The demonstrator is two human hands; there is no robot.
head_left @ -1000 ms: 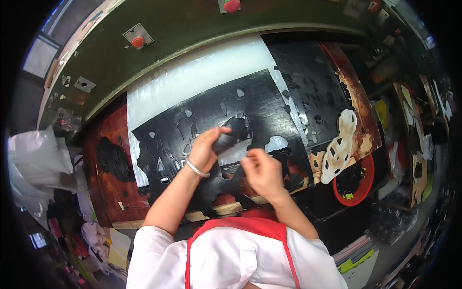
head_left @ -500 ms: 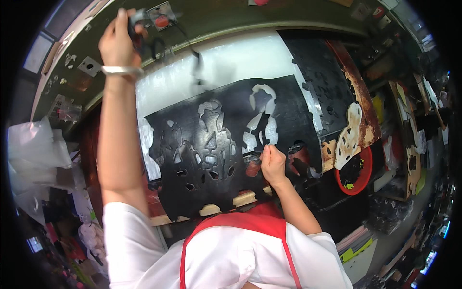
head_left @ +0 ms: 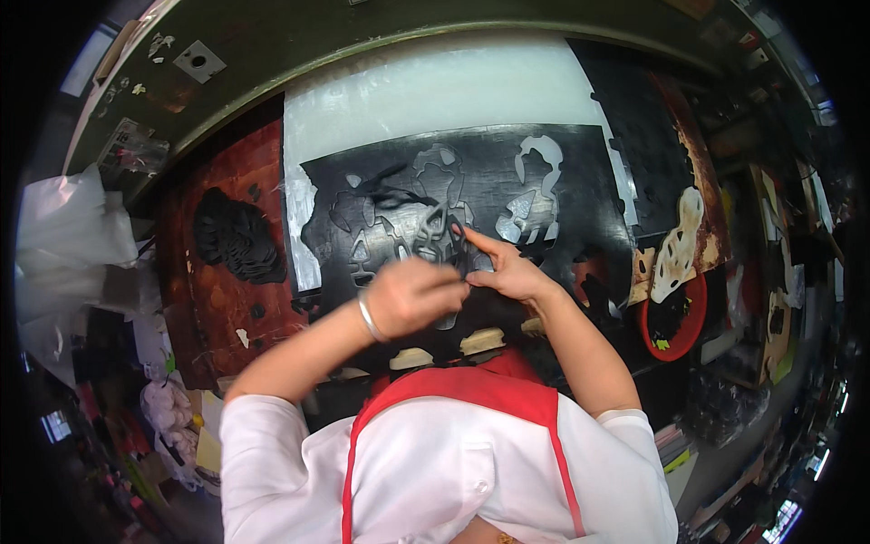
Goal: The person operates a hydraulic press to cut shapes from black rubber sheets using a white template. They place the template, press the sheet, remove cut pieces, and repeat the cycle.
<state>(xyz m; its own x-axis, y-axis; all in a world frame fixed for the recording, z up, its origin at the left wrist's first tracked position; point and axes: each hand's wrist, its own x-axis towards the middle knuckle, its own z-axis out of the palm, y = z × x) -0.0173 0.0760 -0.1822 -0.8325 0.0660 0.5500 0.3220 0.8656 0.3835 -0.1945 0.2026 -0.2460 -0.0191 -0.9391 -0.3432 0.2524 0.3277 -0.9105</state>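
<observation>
While both hands meet over the black sheet [head_left: 507, 181], the right hand [head_left: 507, 272] pinches a cut piece off it, I think; the left hand [head_left: 412, 295] is closed, contents hidden. Many shapes are already cut out above the pinch; a pile of black pieces [head_left: 237, 238] lies far left of it.

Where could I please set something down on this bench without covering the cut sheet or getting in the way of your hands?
The white board is bare above the black sheet, up to the green edge. The red-brown board has room below the pile of black cutouts. It is crowded where the left hand and right hand meet, and around the red bowl.
</observation>
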